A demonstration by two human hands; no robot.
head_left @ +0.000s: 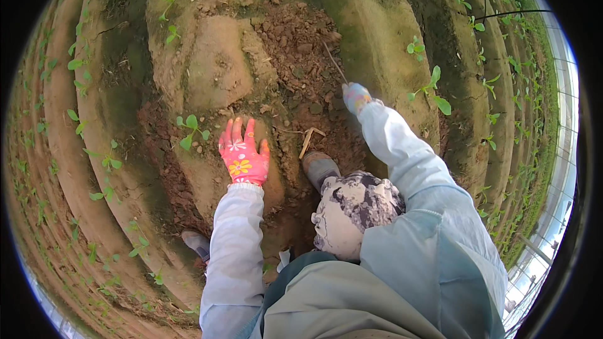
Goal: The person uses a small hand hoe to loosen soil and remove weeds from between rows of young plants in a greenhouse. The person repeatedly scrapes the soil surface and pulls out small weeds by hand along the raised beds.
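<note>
My left hand (244, 158), in a pink glove with flower prints, lies flat on the ridge of soil with its fingers spread. Just left of its fingertips grows a small green seedling (191, 130). My right hand (356, 96), in a pale blue patterned glove, is closed round a thin, slightly curved hand tool (334, 63). The tool slants up and left over the loose brown clods (298, 50) in the furrow; its exact kind is too fine to make out, and its grip is hidden in my fist.
Long soil ridges with seedling rows run on both sides; a larger seedling (433, 91) stands right of my right hand. A dry straw piece (308, 140) lies before my boot (320, 168). Black thin hoops (512, 0) rise at the upper right.
</note>
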